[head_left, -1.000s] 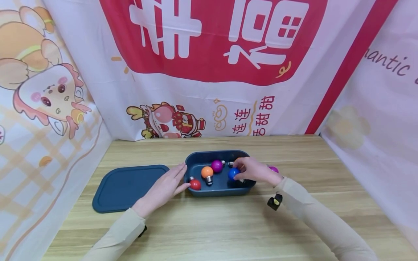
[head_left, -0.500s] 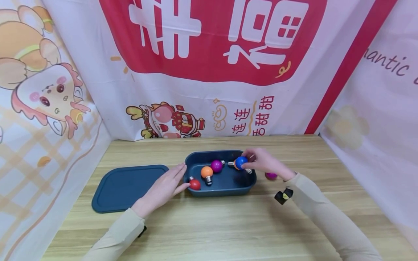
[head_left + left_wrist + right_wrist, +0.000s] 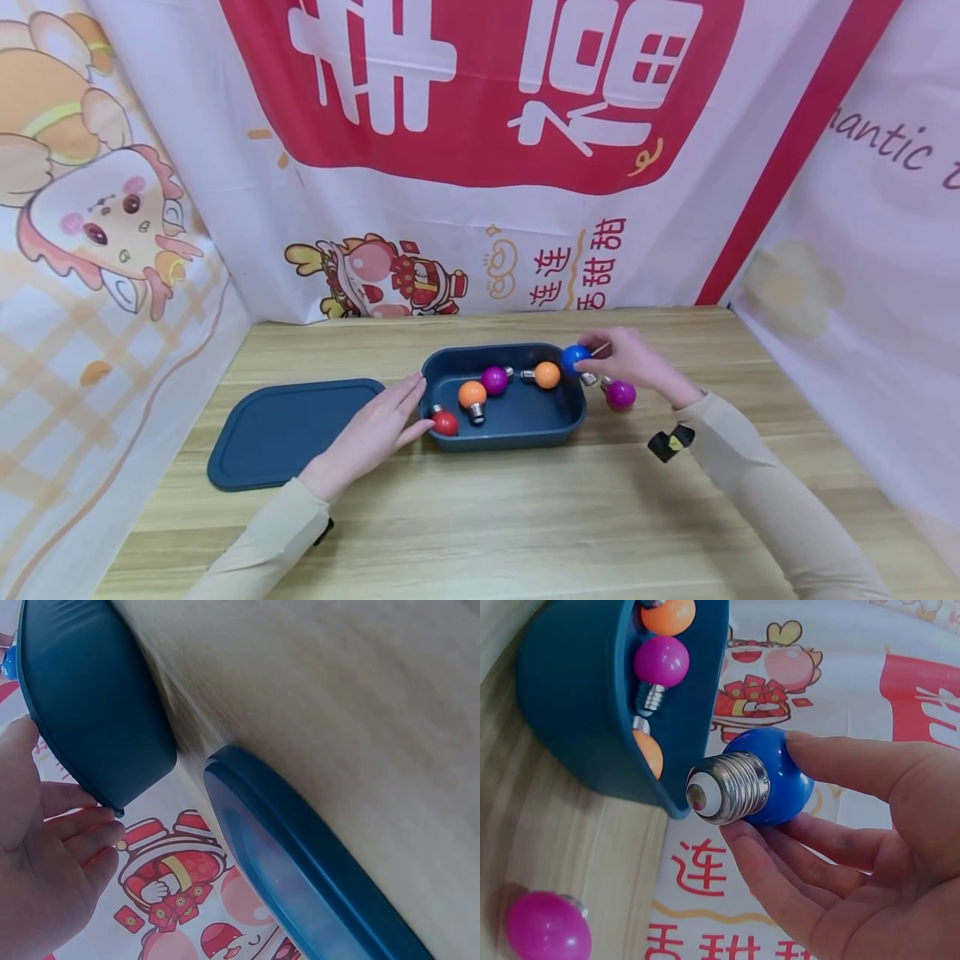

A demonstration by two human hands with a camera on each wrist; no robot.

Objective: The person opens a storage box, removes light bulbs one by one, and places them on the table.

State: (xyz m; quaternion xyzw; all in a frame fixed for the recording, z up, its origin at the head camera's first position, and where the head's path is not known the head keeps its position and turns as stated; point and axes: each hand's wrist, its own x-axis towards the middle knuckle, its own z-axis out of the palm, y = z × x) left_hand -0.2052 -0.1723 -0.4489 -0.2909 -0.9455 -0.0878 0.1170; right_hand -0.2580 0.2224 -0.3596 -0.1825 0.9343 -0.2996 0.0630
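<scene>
My right hand pinches a blue light bulb between thumb and fingers, its metal screw base pointing away from the palm. In the head view the bulb is held at the right end of a dark blue box. My left hand rests its straight fingers on the box's left rim. Inside the box lie a red bulb, an orange bulb, a purple bulb and a second orange bulb. Another purple bulb lies on the table below my right hand.
A dark blue lid lies flat on the wooden table, left of the box and partly behind my left hand. Printed cloth hangs behind the table and along both sides.
My right hand has lifted the blue bulb from inside the box and carried it right and back to the right rim. The second orange bulb is uncovered. My left hand stays in place.
</scene>
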